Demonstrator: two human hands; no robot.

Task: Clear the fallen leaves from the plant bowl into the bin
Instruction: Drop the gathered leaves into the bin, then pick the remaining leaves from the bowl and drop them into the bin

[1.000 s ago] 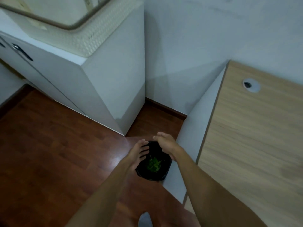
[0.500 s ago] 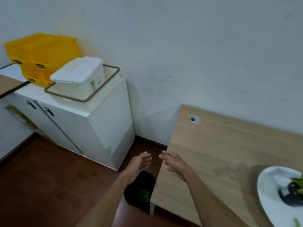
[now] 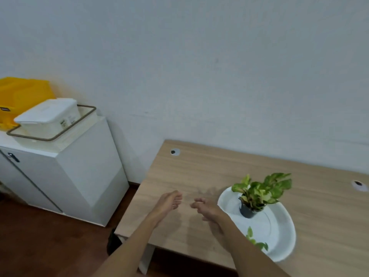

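A white bowl [image 3: 279, 232] sits on the wooden desk [image 3: 209, 172] at the right, with a small green plant in a dark pot [image 3: 247, 209] standing in it. A few loose green leaves [image 3: 257, 241] lie in the bowl's near part, partly behind my right forearm. My left hand [image 3: 167, 202] and my right hand [image 3: 205, 208] hover over the desk just left of the bowl, fingers loosely curled and apart, holding nothing. A sliver of the black bin [image 3: 112, 241] shows on the floor under the desk's left corner.
A white cabinet [image 3: 65, 176] stands left of the desk, carrying a white basket with a lidded white box [image 3: 48, 116] and yellow bins [image 3: 22, 94]. Two cable holes [image 3: 175, 152] mark the desk top. The floor is dark wood; a white wall is behind.
The view has swung up and right from the bin on the floor to the desk. Both hands rose from above the bin to over the desk beside the bowl, holding nothing.
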